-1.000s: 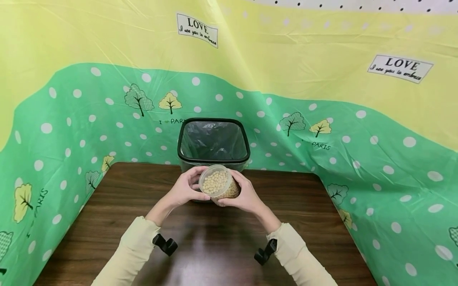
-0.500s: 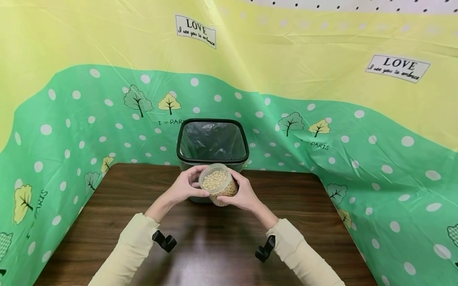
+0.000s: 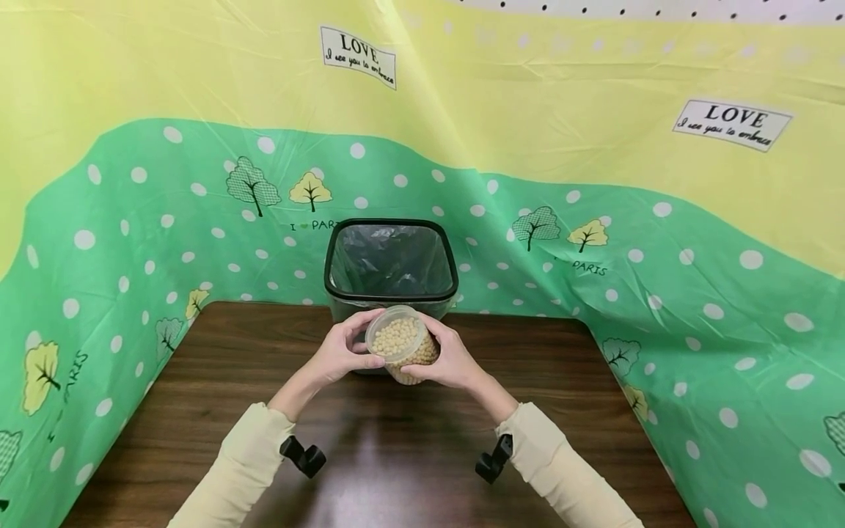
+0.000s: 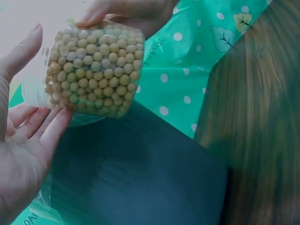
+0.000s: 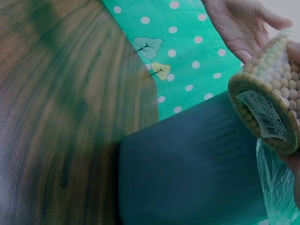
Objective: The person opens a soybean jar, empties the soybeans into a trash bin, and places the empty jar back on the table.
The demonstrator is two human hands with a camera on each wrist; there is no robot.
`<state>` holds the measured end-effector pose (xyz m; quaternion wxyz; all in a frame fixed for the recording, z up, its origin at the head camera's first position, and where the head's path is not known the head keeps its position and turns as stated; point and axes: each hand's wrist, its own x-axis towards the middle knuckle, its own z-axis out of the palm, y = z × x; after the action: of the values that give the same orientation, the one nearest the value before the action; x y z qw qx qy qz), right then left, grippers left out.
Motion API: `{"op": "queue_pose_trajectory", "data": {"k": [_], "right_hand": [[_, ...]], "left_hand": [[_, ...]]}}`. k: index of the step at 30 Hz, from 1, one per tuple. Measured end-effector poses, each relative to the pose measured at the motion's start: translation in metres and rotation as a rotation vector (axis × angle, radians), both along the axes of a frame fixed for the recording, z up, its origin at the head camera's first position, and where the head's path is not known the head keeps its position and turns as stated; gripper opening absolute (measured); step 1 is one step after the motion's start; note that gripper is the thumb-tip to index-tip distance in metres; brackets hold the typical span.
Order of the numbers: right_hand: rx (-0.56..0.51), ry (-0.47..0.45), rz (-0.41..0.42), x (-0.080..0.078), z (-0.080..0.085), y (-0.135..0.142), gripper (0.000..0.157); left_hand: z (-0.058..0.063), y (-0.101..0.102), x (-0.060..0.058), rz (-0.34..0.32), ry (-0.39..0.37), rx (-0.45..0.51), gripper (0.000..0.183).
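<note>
A clear plastic jar of dry soybeans (image 3: pixel 422 359) is held tilted over the table, its pale translucent top (image 3: pixel 396 334) turned up and to the left. My left hand (image 3: pixel 343 348) curls round that top, thumb at the near edge and fingers at the far side. With thumb and fingers, my right hand (image 3: pixel 449 356) grips the jar's body from the right. In the left wrist view, the beans (image 4: pixel 96 70) fill the jar nearly to its base. A white barcode label (image 5: pixel 262 115) shows on the jar's underside in the right wrist view.
Just behind the hands stands a dark bin (image 3: pixel 392 297) with a black rim and a clear plastic liner (image 3: pixel 389 257). It rests on the dark wood table (image 3: pixel 528 381). A green and yellow printed curtain (image 3: pixel 561 161) encloses the table's back and sides.
The jar's base has swung a little downward and toward me, so more of its lower body shows. Both hands keep their hold and have barely shifted.
</note>
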<state>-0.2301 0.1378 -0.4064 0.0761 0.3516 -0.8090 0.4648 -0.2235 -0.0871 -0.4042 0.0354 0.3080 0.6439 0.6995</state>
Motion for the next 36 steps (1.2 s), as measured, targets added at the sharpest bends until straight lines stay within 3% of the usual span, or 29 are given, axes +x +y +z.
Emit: {"op": "queue_pose_trajectory", "data": {"k": [12, 17, 23, 30, 32, 36], "right_hand": [[0.011, 0.039, -0.023, 0.007, -0.002, -0.002, 0.083], [-0.025, 0.065, 0.013, 0.021, 0.013, -0.009, 0.079], [-0.045, 0.077, -0.001, 0.032, 0.028, -0.013, 0.077], [-0.058, 0.165, -0.042, 0.036, 0.022, -0.013, 0.079], [-0.063, 0.165, -0.048, 0.037, 0.021, -0.013, 0.08], [-0.061, 0.046, -0.026, 0.037, 0.025, -0.009, 0.079]], "left_hand": [[-0.007, 0.003, 0.008, 0.05, 0.06, 0.012, 0.072], [-0.009, 0.001, 0.015, 0.085, 0.086, -0.017, 0.071], [-0.003, 0.004, 0.022, 0.171, 0.096, -0.075, 0.072], [0.01, 0.013, 0.038, 0.22, 0.118, -0.09, 0.07], [0.008, 0.013, 0.036, 0.217, 0.104, -0.078, 0.07], [0.0, 0.01, 0.025, 0.164, 0.056, -0.058, 0.071]]}}
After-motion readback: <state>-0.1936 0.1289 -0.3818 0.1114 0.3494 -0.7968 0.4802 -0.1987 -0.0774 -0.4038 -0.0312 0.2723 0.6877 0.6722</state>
